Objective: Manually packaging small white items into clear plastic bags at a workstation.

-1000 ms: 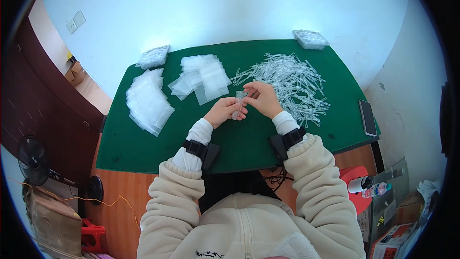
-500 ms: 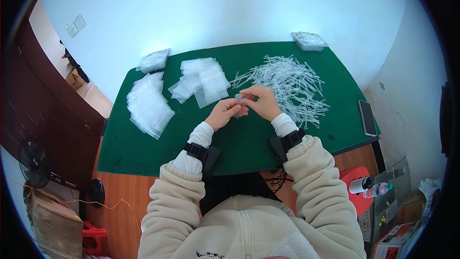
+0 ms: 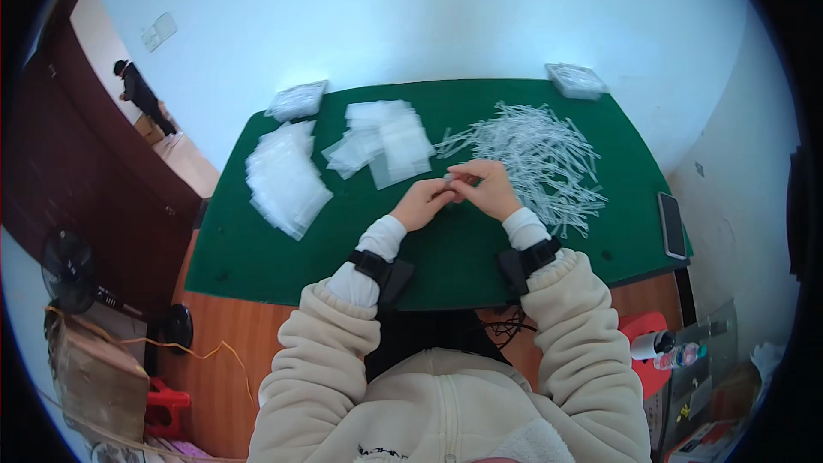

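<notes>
Stack of clear bags (image 3: 285, 178): lying at the left of the green table mat (image 3: 257, 266), fanned and well apart from the hands; a wrapped bundle (image 3: 297, 101) is sitting at the mat's far left corner.

Loose bags (image 3: 383, 139): spreading in a smaller heap just beyond the left hand, within easy reach.

Left hand (image 3: 422, 204): reaching in from the lower left, fingers curled, fingertips pinching one side of a small pale piece (image 3: 447, 180); whether that is a bag mouth or a tube end is too small to tell.

Small pale piece: sitting between the two hands, just above the mat near the table's middle.

Right hand (image 3: 490, 190): meeting the left, thumb and fingers closing on the other side of the same piece.

Doing it well: judging from the pose, keeping both wrists low over the mat and the pinch light is likely helping, so that the thin piece is not bending or slipping.

Pile of clear plastic tubes (image 3: 531, 154): lying tangled just right of the right hand; drawing one from the near edge is probably avoiding dragging the rest.

Second wrapped bundle (image 3: 575, 80): resting at the far right corner.

Phone (image 3: 671, 225): lying dark at the right edge, clear of the work.
</notes>
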Demonstrator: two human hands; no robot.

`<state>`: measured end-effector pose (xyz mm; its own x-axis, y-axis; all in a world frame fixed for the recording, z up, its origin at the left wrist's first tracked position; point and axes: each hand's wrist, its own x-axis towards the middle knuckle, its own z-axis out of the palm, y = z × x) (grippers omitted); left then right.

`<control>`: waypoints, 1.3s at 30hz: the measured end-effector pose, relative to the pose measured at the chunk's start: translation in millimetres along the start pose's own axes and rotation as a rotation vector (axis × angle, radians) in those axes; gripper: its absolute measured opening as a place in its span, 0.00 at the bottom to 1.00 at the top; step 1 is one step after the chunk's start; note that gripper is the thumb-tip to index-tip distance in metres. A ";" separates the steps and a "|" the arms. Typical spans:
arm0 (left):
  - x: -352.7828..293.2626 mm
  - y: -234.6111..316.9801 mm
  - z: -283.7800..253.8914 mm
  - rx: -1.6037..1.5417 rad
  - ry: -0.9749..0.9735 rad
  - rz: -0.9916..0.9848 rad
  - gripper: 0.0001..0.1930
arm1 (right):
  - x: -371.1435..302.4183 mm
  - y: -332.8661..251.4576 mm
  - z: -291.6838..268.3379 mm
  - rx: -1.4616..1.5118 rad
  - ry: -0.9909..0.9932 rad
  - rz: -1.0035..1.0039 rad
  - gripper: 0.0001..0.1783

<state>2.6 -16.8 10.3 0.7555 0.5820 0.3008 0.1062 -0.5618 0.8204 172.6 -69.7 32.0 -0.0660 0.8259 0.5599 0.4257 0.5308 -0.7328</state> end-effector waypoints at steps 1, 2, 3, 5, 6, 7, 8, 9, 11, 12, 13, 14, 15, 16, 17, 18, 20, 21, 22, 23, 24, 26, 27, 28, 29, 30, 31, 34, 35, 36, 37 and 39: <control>1.1 -3.5 -0.7 0.032 0.006 0.015 0.08 | 1.9 -0.6 1.4 -0.008 -0.006 0.018 0.11; 1.7 -6.0 0.4 -0.015 0.015 0.025 0.08 | 2.5 2.4 3.4 -0.008 0.002 0.008 0.11; 3.6 -7.7 3.5 -0.060 0.026 0.036 0.08 | 1.2 7.2 3.2 -0.005 0.009 -0.004 0.11; 6.3 -8.6 9.4 -0.034 0.005 0.047 0.09 | -3.3 14.6 0.4 0.054 0.012 0.036 0.14; 6.4 -5.7 10.8 -0.026 0.005 0.062 0.08 | -5.7 9.5 -1.1 0.085 0.017 0.070 0.15; 5.5 -2.9 11.4 -0.019 0.007 0.078 0.07 | -6.6 5.2 -2.9 0.114 0.018 0.104 0.17; 1.4 -1.6 7.9 0.002 0.033 0.064 0.07 | -4.8 4.5 0.1 0.137 -0.003 0.084 0.17; 1.3 -0.1 10.9 -0.029 0.027 0.059 0.07 | -7.5 4.8 -2.9 0.098 -0.016 0.094 0.17; 0.1 0.9 11.5 -0.092 0.019 0.052 0.08 | -6.3 7.3 -5.7 0.018 -0.045 0.108 0.19; 0.7 -2.8 10.7 -0.089 0.027 0.051 0.08 | -4.1 10.8 -6.7 0.020 -0.051 0.102 0.19; 1.0 -7.1 9.6 -0.180 0.060 0.044 0.08 | -2.2 16.7 -6.7 -0.052 -0.005 0.053 0.18; 1.2 -11.7 8.8 -0.274 0.092 0.038 0.08 | -0.9 23.0 -5.7 -0.126 0.042 0.006 0.18; 2.5 -15.7 9.7 -0.372 0.117 0.030 0.08 | -0.9 29.2 -4.3 -0.204 0.091 -0.035 0.17; 3.9 -20.4 9.4 -0.382 0.114 0.030 0.08 | -1.6 35.0 -2.4 -0.211 0.090 -0.028 0.17; 7.3 -20.0 9.3 -0.405 0.176 -0.006 0.09 | -4.9 40.8 -4.5 -0.441 0.095 -0.016 0.16; 11.0 -20.0 9.5 -0.431 0.235 -0.044 0.09 | -8.3 46.6 -7.5 -0.674 0.096 0.001 0.16; 12.5 -21.1 4.8 -0.424 0.293 -0.110 0.10 | -13.4 54.6 -12.2 -0.922 0.077 0.025 0.13; 10.8 -24.3 0.2 -0.441 0.314 -0.103 0.10 | -9.0 52.5 -6.5 -0.932 0.061 0.026 0.11; 10.8 -26.7 -0.9 -0.466 0.323 -0.095 0.11 | -6.6 56.7 -4.5 -0.964 0.026 0.041 0.08; 10.6 -28.6 -0.6 -0.470 0.334 -0.098 0.11 | -5.7 60.3 -4.5 -0.996 -0.008 0.058 0.07; 5.7 -30.1 -6.1 -0.460 0.361 -0.105 0.11 | -1.2 56.6 2.4 -0.990 -0.053 0.096 0.07; 6.6 -28.0 -5.8 -0.455 0.347 -0.137 0.11 | -3.1 51.9 -1.5 -1.013 -0.081 0.168 0.07; 5.7 -25.3 -5.7 -0.463 0.334 -0.133 0.11 | -2.1 47.7 0.1 -0.977 -0.087 0.152 0.06; 5.4 -23.3 -4.6 -0.475 0.341 -0.142 0.11 | -2.6 45.0 -1.8 -0.942 -0.090 0.135 0.05; 5.3 -21.1 -3.8 -0.485 0.351 -0.152 0.11 | -3.8 41.8 -4.5 -0.949 -0.085 0.142 0.05; 5.4 -20.5 -2.0 -0.493 0.366 -0.163 0.11 | -6.0 38.5 -6.4 -0.940 -0.060 0.140 0.04; 6.3 -19.9 -0.8 -0.494 0.363 -0.161 0.11 | -7.5 34.4 -7.5 -0.929 -0.036 0.136 0.04; 6.9 -19.1 -1.3 -0.438 0.399 -0.171 0.11 | -6.7 28.3 -7.4 -0.850 -0.003 0.104 0.03; 6.5 -19.4 -1.8 -0.436 0.402 -0.171 0.11 | -5.5 25.7 -6.8 -0.782 0.005 0.080 0.03; 6.0 -19.7 -2.2 -0.439 0.417 -0.178 0.11 | -4.3 23.1 -6.0 -0.713 0.012 0.056 0.03; 5.5 -20.3 -2.7 -0.442 0.432 -0.186 0.11 | -3.2 20.6 -5.4 -0.712 0.010 0.053 0.03; 4.5 -21.7 -4.3 -0.444 0.450 -0.194 0.11 | -1.4 15.9 -4.0 -0.529 -0.070 0.138 0.04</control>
<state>0.9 0.5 -4.0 0.3955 0.8913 0.2218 -0.1357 -0.1822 0.9739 183.1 -63.2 21.1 -0.0296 0.9015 0.4318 0.8292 0.2634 -0.4930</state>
